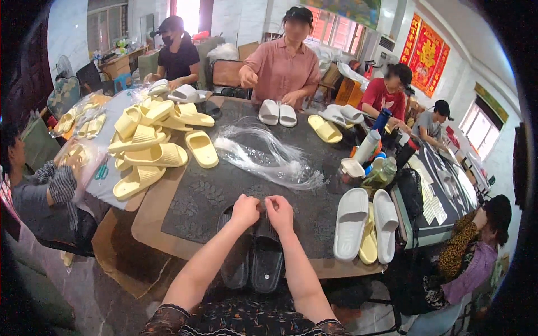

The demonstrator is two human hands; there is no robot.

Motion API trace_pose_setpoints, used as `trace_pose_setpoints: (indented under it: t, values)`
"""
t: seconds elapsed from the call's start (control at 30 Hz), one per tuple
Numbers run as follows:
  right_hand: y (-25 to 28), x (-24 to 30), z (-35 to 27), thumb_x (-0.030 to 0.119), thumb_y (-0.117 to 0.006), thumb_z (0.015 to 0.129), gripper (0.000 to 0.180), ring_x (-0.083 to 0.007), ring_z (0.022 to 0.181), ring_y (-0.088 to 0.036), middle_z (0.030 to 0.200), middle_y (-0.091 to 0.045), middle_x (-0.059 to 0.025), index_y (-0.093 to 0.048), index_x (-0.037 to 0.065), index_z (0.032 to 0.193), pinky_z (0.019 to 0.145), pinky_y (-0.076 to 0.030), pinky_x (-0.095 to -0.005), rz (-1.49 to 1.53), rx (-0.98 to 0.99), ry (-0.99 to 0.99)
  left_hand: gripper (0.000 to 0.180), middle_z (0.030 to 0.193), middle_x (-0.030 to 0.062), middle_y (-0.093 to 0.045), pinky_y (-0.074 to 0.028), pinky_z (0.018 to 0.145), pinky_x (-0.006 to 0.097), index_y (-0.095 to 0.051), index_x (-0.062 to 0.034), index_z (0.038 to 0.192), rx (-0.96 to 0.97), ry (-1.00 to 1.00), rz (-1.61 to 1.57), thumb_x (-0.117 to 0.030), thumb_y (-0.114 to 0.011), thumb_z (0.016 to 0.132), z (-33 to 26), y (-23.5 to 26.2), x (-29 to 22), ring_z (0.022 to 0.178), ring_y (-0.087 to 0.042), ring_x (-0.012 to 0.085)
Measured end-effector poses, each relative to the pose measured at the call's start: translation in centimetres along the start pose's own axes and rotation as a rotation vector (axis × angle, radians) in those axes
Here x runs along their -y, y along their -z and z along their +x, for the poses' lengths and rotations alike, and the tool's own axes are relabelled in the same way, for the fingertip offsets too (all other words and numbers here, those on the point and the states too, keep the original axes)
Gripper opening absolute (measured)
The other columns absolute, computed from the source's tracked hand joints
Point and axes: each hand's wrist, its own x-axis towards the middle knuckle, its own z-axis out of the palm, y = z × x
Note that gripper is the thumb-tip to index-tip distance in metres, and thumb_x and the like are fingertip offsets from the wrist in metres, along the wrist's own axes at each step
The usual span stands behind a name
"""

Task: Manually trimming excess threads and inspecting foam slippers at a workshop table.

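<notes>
A pair of black slide slippers lies in front of me at the table's near edge: the left slipper (pixel 233 263) and the right slipper (pixel 267 263), side by side. Above their straps, my left hand (pixel 246 211) is closed, fingertips pinched. My right hand (pixel 278 213) is closed too, thumb against fingers, almost meeting the left. Whatever is between the fingertips is too small to make out. Just beyond my hands lies a bundle of clear thin plastic strands (pixel 269 154), partly in a see-through bag.
Yellow slippers (pixel 148 154) are heaped at the left. White slippers (pixel 351 224) with a yellow one stand at the right edge of the dark mat (pixel 196 196). Bottles (pixel 367 147) crowd the right corner. Several people sit or stand around, one handling white slippers (pixel 278 113) opposite me.
</notes>
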Motion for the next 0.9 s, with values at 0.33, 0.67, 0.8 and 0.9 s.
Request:
trace_pose_setpoints:
  t: [0.33, 0.67, 0.8, 0.9]
  values:
    - [0.1, 0.5, -0.1, 0.018, -0.067, 0.085, 0.020, -0.0082, 0.065, -0.059, 0.075, -0.066, -0.0036, -0.064, 0.001, 0.094, 0.063, -0.048, -0.0241, 0.217, 0.251, -0.205, 0.017, 0.071, 0.0094, -0.065, -0.048, 0.061, 0.029, -0.066, -0.0005, 0.089, -0.297, 0.073, -0.605, -0.016, -0.064, 0.084, 0.4, -0.2, 1.1, 0.066, -0.062, 0.0137]
    - [0.5, 0.4, 0.0, 0.015, -0.065, 0.085, 0.014, -0.0067, 0.066, -0.058, 0.072, -0.064, -0.0009, -0.065, 0.002, 0.088, 0.062, -0.046, -0.0234, 0.249, 0.236, -0.154, 0.016, 0.073, -0.0005, -0.065, -0.046, 0.061, 0.023, -0.070, -0.0007, 0.088, -0.048, 0.199, -0.910, -0.016, -0.069, 0.082, 0.7, 0.0, 1.6, 0.067, -0.056, 0.0056]
    - [0.2, 0.2, -0.2, 0.017, -0.066, 0.084, 0.016, -0.0072, 0.066, -0.058, 0.072, -0.065, -0.0021, -0.066, 0.002, 0.087, 0.061, -0.046, -0.0240, 0.229, 0.210, -0.144, 0.016, 0.074, -0.0010, -0.066, -0.045, 0.061, 0.022, -0.070, -0.0001, 0.086, -0.047, 0.103, -0.840, -0.015, -0.070, 0.081, 0.8, -0.7, 2.2, 0.068, -0.056, 0.0047]
    - [0.3, 0.3, -0.3, 0.017, -0.066, 0.083, 0.016, -0.0076, 0.064, -0.057, 0.072, -0.065, -0.0024, -0.066, 0.002, 0.087, 0.061, -0.046, -0.0239, 0.273, 0.221, -0.150, 0.016, 0.074, -0.0006, -0.066, -0.045, 0.060, 0.021, -0.070, 0.0006, 0.086, -0.060, 0.154, -0.881, -0.015, -0.071, 0.080, 0.6, -0.4, 1.9, 0.067, -0.056, 0.0046]
